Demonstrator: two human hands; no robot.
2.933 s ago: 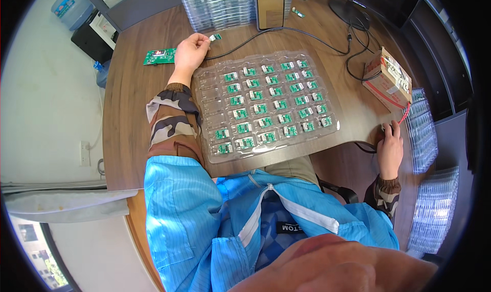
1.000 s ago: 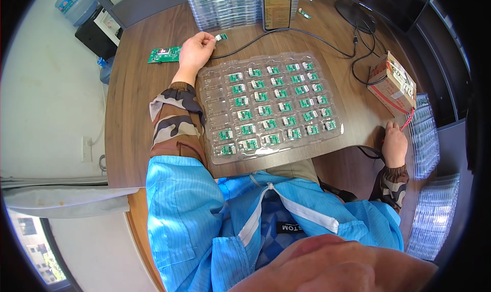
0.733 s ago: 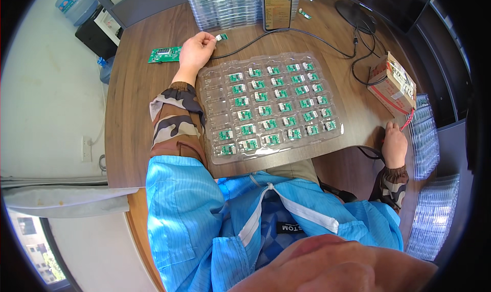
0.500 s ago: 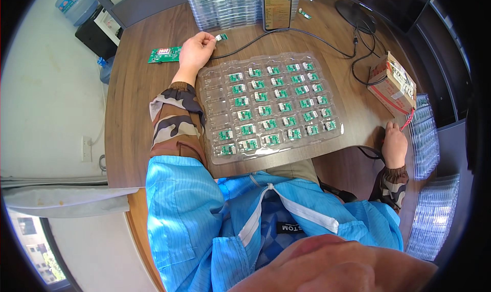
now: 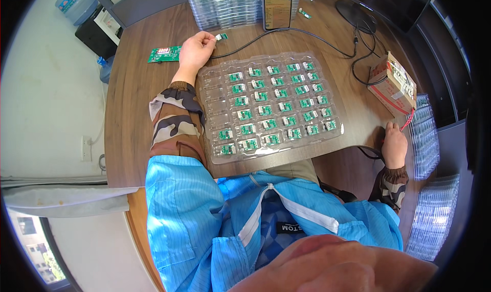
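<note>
Pinched between the fingertips of my left hand (image 5: 198,50) is a small green circuit board (image 5: 223,37) with a white connector, held just above the desk beyond the tray. Beside that wrist lies a larger green circuit board (image 5: 164,55) with a red digit display, partly covered by the hand. My right hand (image 5: 395,146) is closed at the desk's right edge, against a dark object that its fingers mostly hide. Between my arms a clear plastic tray (image 5: 215,108) holds rows of small green boards, with bare pockets down its left side.
Stacked clear trays (image 5: 225,10) stand at the back beside an upright orange-faced panel (image 5: 277,8). A black cable (image 5: 286,29) crosses the desk toward a monitor stand (image 5: 355,16). Right of it sits a cardboard box (image 5: 393,85) with red wires. More tray stacks (image 5: 432,215) lie at far right.
</note>
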